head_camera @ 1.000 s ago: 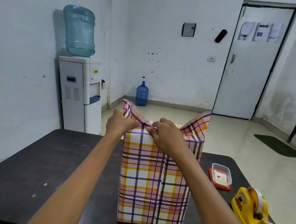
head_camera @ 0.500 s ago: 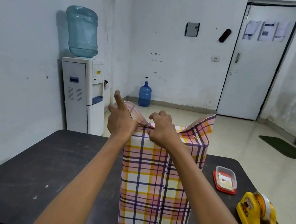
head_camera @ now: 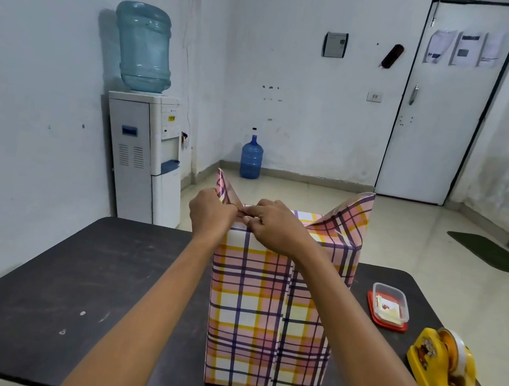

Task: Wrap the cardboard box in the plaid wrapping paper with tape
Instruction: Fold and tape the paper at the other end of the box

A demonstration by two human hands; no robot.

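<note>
While the left hand (head_camera: 212, 212) and right hand (head_camera: 278, 227) pinch the top fold of the plaid wrapping paper (head_camera: 261, 313), fingers (head_camera: 261, 211) clamped on it, a sharp, taut crease seems best before taping.

The box is hidden under the paper (head_camera: 262, 309), and the fingertips of the left hand (head_camera: 210, 216) and right hand (head_camera: 278, 226) are out of sight where they pinch its top fold. Both forearms (head_camera: 146, 309) and the near side of the table (head_camera: 66, 297) run off the bottom edge. The right end of the dispenser (head_camera: 446, 383) is blurred; the door sheets (head_camera: 466, 49) are too small to read.
</note>
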